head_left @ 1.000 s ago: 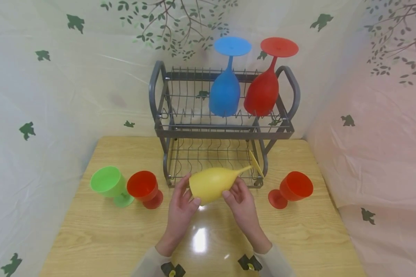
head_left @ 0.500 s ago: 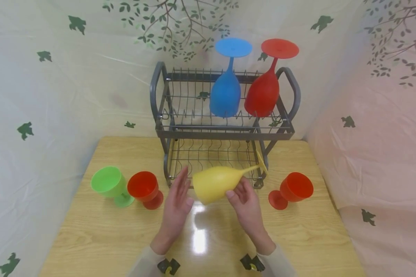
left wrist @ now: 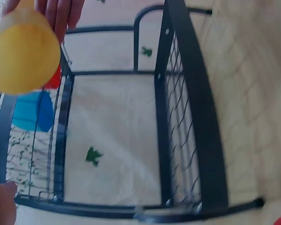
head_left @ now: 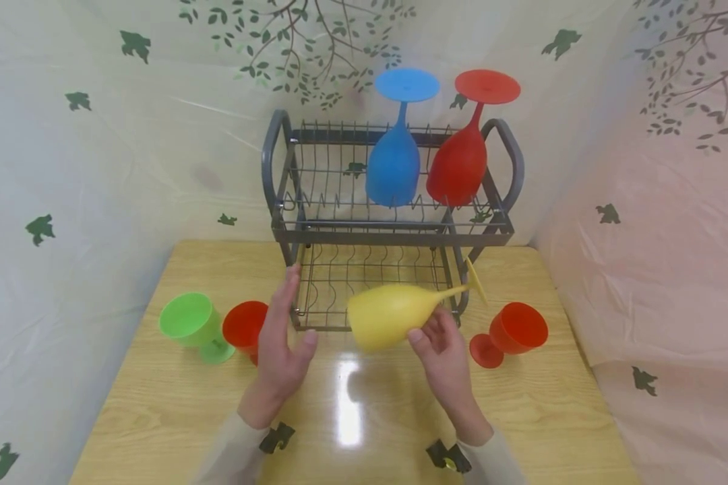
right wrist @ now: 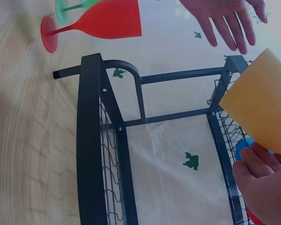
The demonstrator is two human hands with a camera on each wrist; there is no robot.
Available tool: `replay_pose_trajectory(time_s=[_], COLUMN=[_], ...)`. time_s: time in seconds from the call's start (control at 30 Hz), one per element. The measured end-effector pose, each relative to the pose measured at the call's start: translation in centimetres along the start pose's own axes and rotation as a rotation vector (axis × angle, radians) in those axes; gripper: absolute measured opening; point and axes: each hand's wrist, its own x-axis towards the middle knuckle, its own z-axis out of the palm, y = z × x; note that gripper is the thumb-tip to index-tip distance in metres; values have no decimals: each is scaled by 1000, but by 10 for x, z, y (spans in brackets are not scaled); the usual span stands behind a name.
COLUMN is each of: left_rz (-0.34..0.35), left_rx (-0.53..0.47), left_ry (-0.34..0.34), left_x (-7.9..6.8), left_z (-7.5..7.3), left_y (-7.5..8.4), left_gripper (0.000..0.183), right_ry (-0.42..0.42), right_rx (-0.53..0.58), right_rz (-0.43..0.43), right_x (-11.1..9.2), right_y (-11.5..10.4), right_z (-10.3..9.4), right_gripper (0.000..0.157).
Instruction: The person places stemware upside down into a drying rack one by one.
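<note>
Sideways, the yellow goblet [head_left: 391, 316] is held by the right hand [head_left: 445, 357], with its bowl pinched near the narrowing end where the stem begins. The thumb is laid on the near side of the bowl, and the fingers are curled beneath it and partly hidden behind it. The mouth of the goblet is left free of the grip and is pointed towards the left hand [head_left: 279, 343], while the stem and the round yellow base are carried beyond the right hand, tilted slightly upwards. By the left hand nothing is grasped; its fingers are held straight with the thumb spread, and a gap is left between it and the goblet's rim. In the head view the bowl is seen in front of the lower tier of the dark wire rack [head_left: 394, 237]. On the upper tier, a blue goblet [head_left: 394, 165] and a red goblet [head_left: 458, 165] are stood upside down side by side, bases up. On the wooden table [head_left: 158, 404], a green cup [head_left: 188, 320] and a red cup [head_left: 243, 323], partly covered by the left hand, are placed to the left, and a second red cup [head_left: 520, 328] to the right.
</note>
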Motion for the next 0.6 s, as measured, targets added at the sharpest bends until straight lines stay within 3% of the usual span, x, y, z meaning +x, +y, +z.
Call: replay_pose_trajectory(time_s=[0.4,0.6], left_rz=[38,-17], left_rx=[338,462], left_ry=[-63,-117], left_x=[26,34], left_z=[-20,-22], left_y=[-12,-14], left_gripper=[73,78], right_ry=[-14,-24], right_rx=[24,38], right_rz=[-84,-104], right_x=[7,10], right_y=[-10,-16], right_z=[-6,-7], right_gripper=[54,54])
